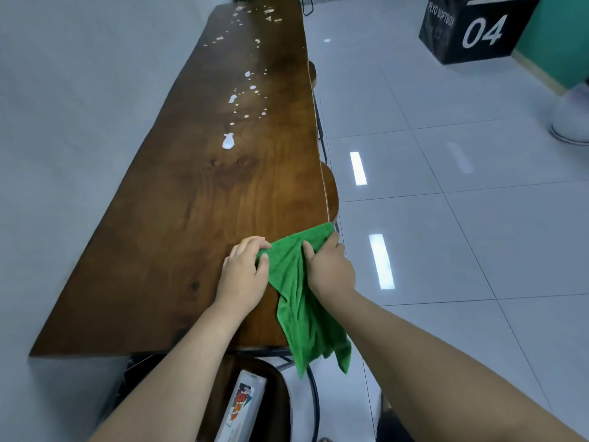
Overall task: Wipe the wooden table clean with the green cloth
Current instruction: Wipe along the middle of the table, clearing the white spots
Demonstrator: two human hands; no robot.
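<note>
A long dark wooden table (191, 218) runs away from me along the grey wall. White spills and crumbs (228, 141) dot its middle and far end. The green cloth (296, 301) hangs over the table's near right corner, partly draped below the edge. My left hand (243, 275) pinches the cloth's left upper edge. My right hand (330, 269) grips its right upper part near the table's right edge. The cloth is stretched between both hands.
Round wooden stools (331, 193) tuck under the table's right side. A stool with a box (242, 406) on it stands below the near end. A black cube marked 04 (478, 30) sits far right on the tiled floor. A person's shoe (570, 119) shows at the right edge.
</note>
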